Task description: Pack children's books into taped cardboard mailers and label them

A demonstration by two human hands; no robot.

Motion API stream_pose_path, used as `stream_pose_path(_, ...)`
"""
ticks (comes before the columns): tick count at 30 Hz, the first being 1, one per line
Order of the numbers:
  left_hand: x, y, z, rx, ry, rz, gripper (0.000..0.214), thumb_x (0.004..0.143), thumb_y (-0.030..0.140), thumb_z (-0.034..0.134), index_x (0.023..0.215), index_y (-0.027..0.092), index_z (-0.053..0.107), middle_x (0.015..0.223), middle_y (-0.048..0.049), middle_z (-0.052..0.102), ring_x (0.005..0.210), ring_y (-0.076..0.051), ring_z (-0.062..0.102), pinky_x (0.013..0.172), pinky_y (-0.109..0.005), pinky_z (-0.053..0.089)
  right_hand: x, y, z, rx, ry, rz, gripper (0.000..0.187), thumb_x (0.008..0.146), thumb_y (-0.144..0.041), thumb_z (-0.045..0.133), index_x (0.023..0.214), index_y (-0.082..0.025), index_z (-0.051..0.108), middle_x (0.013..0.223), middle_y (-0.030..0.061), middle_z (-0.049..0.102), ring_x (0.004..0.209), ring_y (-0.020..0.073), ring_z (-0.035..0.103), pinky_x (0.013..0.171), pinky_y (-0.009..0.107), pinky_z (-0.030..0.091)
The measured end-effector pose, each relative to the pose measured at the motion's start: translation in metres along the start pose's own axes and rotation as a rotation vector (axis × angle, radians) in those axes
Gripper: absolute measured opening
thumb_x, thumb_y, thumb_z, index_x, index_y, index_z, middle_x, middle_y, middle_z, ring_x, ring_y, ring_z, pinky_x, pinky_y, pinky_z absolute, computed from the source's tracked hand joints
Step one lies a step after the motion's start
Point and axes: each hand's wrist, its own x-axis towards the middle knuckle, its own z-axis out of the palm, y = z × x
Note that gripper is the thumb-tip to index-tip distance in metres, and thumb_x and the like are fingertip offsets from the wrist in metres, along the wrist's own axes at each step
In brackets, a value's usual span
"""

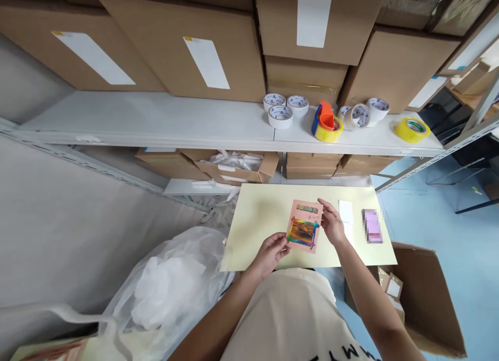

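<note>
A small pink booklet (pixel 304 226) with a colourful picture on its cover is held just above a pale yellow table (pixel 257 220). My left hand (pixel 271 252) pinches its lower left corner. My right hand (pixel 331 223) grips its right edge, fingers curled around it. A white slip of paper (pixel 346 212) and a small purple item (pixel 371 226) lie on the table to the right of the booklet.
A white shelf (pixel 156 119) behind the table carries several tape rolls (pixel 279 116), a tape dispenser (pixel 326 123) and a yellow roll (pixel 412 129). Cardboard boxes (pixel 187 49) stack above. A clear plastic bag (pixel 171 288) sits left, an open carton (pixel 424 293) right.
</note>
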Motion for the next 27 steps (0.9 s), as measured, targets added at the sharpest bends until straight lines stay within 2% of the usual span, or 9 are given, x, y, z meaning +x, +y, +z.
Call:
stream_pose_path(2, 0.0, -0.003, -0.001, -0.024, -0.033, -0.066, 0.044, 0.05, 0.037, 0.092, 0.08, 0.016, 0.069, 0.07, -0.0001, 0.065, 0.062, -0.009, 0.059, 0.069, -0.026, 0.049, 0.0, -0.005, -0.005, -0.051, -0.091, -0.07, 0.045, 0.073, -0.044, 0.068, 0.116, -0.03, 0.063, 0.108, 0.0049, 0.068, 0.092, 0.0208, 0.064, 0.072, 0.032, 0.052)
stream_pose_path(5, -0.002, -0.007, 0.003, -0.012, -0.083, -0.127, 0.039, 0.054, 0.035, 0.09, 0.081, 0.016, 0.071, 0.074, -0.0026, 0.068, 0.063, -0.01, 0.059, 0.068, -0.026, 0.048, 0.004, -0.016, -0.009, -0.197, -0.288, -0.15, 0.047, 0.07, -0.042, 0.076, 0.114, -0.031, 0.064, 0.135, 0.007, 0.057, 0.12, 0.0258, 0.054, 0.088, 0.038, 0.05)
stream_pose_path(7, -0.004, -0.008, 0.008, 0.054, -0.108, -0.128, 0.035, 0.057, 0.034, 0.088, 0.082, 0.016, 0.072, 0.076, -0.0043, 0.07, 0.069, -0.014, 0.062, 0.071, -0.029, 0.048, 0.008, -0.023, -0.009, -0.267, -0.387, -0.158, 0.038, 0.072, -0.047, 0.076, 0.103, -0.027, 0.066, 0.136, 0.0085, 0.056, 0.121, 0.0259, 0.053, 0.089, 0.038, 0.049)
stream_pose_path(9, -0.006, -0.005, 0.011, 0.133, -0.096, -0.068, 0.033, 0.057, 0.034, 0.087, 0.082, 0.017, 0.073, 0.081, -0.0059, 0.072, 0.08, -0.019, 0.065, 0.077, -0.031, 0.048, 0.013, -0.027, -0.009, -0.294, -0.435, -0.125, 0.035, 0.074, -0.054, 0.074, 0.09, -0.024, 0.064, 0.116, 0.0089, 0.065, 0.103, 0.023, 0.061, 0.081, 0.036, 0.051)
stream_pose_path(13, -0.009, 0.008, 0.007, 0.097, -0.02, 0.092, 0.044, 0.064, 0.058, 0.076, 0.084, 0.019, 0.073, 0.096, -0.009, 0.074, 0.096, -0.025, 0.065, 0.082, -0.035, 0.051, 0.022, -0.031, -0.008, -0.318, -0.415, -0.02, 0.041, 0.072, -0.059, 0.073, 0.081, -0.022, 0.059, 0.073, -0.0005, 0.061, 0.065, 0.0144, 0.056, 0.06, 0.029, 0.048)
stream_pose_path(15, -0.01, 0.013, 0.004, 0.16, -0.014, 0.144, 0.052, 0.065, 0.065, 0.072, 0.088, 0.019, 0.073, 0.095, -0.0103, 0.074, 0.091, -0.025, 0.066, 0.08, -0.036, 0.052, 0.024, -0.032, -0.007, -0.347, -0.396, 0.024, 0.04, 0.069, -0.057, 0.076, 0.081, -0.021, 0.061, 0.072, -0.0008, 0.061, 0.064, 0.014, 0.056, 0.057, 0.027, 0.046)
stream_pose_path(19, -0.012, 0.011, 0.006, 0.469, 0.031, 0.256, 0.04, 0.061, 0.053, 0.08, 0.082, 0.019, 0.074, 0.085, -0.0083, 0.075, 0.081, -0.022, 0.068, 0.08, -0.035, 0.052, 0.024, -0.033, -0.004, -0.365, -0.356, 0.072, 0.039, 0.066, -0.051, 0.079, 0.084, -0.019, 0.067, 0.079, 0.002, 0.067, 0.07, 0.0165, 0.061, 0.061, 0.029, 0.047)
stream_pose_path(23, -0.012, -0.003, 0.012, 0.402, 0.13, 0.256, 0.04, 0.063, 0.052, 0.079, 0.085, 0.018, 0.074, 0.084, -0.007, 0.076, 0.079, -0.02, 0.068, 0.08, -0.035, 0.054, 0.017, -0.034, -0.011, -0.236, -0.25, 0.102, 0.045, 0.066, -0.051, 0.079, 0.1, -0.024, 0.068, 0.092, 0.0031, 0.072, 0.081, 0.0176, 0.066, 0.07, 0.032, 0.053)
stream_pose_path(27, -0.011, -0.014, 0.016, 0.296, 0.124, 0.18, 0.044, 0.06, 0.051, 0.083, 0.086, 0.017, 0.075, 0.086, -0.0082, 0.076, 0.079, -0.019, 0.069, 0.082, -0.034, 0.054, 0.013, -0.03, -0.024, -0.19, -0.167, 0.152, 0.044, 0.062, -0.053, 0.081, 0.093, -0.025, 0.069, 0.083, 0.0008, 0.072, 0.078, 0.0167, 0.067, 0.071, 0.033, 0.055)
